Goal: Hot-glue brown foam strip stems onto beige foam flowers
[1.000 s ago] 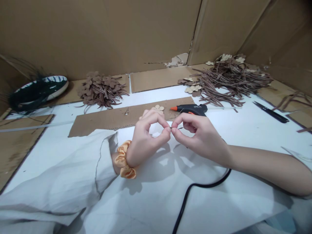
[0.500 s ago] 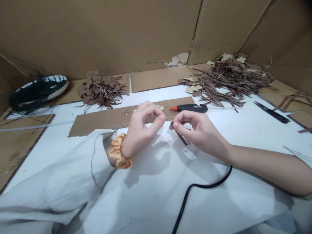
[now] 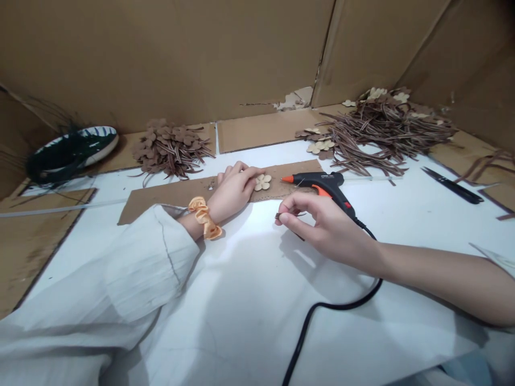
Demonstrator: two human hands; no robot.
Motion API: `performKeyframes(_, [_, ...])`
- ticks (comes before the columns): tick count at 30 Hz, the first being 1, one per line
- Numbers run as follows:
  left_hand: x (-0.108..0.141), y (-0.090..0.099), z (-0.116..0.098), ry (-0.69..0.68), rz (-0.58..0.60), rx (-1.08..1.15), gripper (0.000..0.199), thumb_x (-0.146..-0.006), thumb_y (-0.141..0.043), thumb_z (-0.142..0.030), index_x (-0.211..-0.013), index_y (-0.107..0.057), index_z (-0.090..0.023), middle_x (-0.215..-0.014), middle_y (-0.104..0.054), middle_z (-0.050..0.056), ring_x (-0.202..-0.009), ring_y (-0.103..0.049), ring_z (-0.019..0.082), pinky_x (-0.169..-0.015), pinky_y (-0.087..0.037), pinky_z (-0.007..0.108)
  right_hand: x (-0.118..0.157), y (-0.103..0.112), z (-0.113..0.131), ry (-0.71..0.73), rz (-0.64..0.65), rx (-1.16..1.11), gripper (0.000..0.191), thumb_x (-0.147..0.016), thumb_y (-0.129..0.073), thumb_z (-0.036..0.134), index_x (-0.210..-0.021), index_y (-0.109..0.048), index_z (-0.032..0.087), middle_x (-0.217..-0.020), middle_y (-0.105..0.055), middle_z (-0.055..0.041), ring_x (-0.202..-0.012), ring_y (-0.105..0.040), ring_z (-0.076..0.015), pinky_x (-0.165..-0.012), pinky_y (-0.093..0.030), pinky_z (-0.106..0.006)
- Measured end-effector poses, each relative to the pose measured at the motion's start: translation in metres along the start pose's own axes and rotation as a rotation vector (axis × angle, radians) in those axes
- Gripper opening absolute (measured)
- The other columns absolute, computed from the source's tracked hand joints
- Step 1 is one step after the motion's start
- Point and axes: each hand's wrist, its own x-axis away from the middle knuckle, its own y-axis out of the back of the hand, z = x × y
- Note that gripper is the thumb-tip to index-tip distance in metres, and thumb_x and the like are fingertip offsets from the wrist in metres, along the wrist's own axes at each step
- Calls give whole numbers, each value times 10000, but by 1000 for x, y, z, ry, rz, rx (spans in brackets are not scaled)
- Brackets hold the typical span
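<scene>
My left hand (image 3: 235, 192), with an orange scrunchie (image 3: 204, 217) at the wrist, rests on a flat cardboard strip (image 3: 173, 198). Its fingertips reach the edge of a cream flower piece (image 3: 263, 183); whether they grip it I cannot tell. My right hand (image 3: 311, 217) pinches a thin brown strip (image 3: 277, 216) between thumb and index finger, above the white table. Just behind that hand lies a glue gun (image 3: 322, 181) with an orange nozzle, pointing left over the cardboard.
Brown flowers with strips (image 3: 171, 147) lie at back left, beside a bowl (image 3: 96, 147) of dark green thread. A larger pile of brown strips (image 3: 386, 134) lies at back right, near black tweezers (image 3: 453, 185). A black cable (image 3: 314, 311) crosses the table (image 3: 237, 300).
My left hand has moved back and down onto the cardboard beside the cream flower, its pinch loosened. My right hand has lowered slightly, uncovering more of the glue gun, and still holds the strip.
</scene>
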Motion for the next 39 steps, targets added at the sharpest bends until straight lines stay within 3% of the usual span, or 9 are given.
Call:
performKeyframes(4, [2,1,2,-45,-35,20,293,-901,-396,-237,-1133,-572,-208,-1124,-573,78,-1062,-492,266,-906,-349,454,-1,0,-2,1,-5,18,91,-851,-524,170,-764,-552,171,-747,-608,-1,-724,-543,-111,-665,-411,-219])
performKeyframes(11, [3,0,5,-87,-76,99,256,-857,-450,-188,-1104,-510,-157,-932,-610,72,-927,-530,228,-846,-404,388,-2,1,-3,9,-6,4,97,-852,-518,189,-763,-550,171,-730,-588,-4,-693,-523,-116,-632,-405,-233])
performKeyframes(15, [7,6,-1,-12,9,350,260,-841,-498,-235,-1082,-524,-140,-871,-617,56,-767,-560,177,-722,-443,318,-3,1,-6,23,-22,33,99,-855,-517,203,-769,-556,176,-761,-599,-17,-715,-530,-129,-637,-410,-250])
performKeyframes(20, [20,24,-22,30,150,627,214,-854,-510,-322,-898,-590,-129,-920,-659,85,-819,-596,178,-749,-463,314,-5,3,-13,56,-123,111,89,-842,-536,194,-756,-557,185,-889,-617,-52,-891,-548,-165,-757,-431,-283])
performKeyframes(27, [35,34,-42,9,175,509,207,-841,-514,-330,-808,-594,-142,-729,-583,15,-638,-485,134,-626,-402,268,-7,6,-18,28,-135,120,86,-845,-549,236,-791,-591,183,-945,-555,-71,-973,-539,-184,-788,-463,-300])
performKeyframes(39, [42,37,-49,-34,119,491,180,-826,-507,-317,-728,-552,-172,-717,-564,3,-675,-485,148,-673,-400,280,-7,7,-17,110,-176,171,76,-840,-548,184,-765,-562,194,-889,-596,-62,-967,-556,-194,-797,-454,-321])
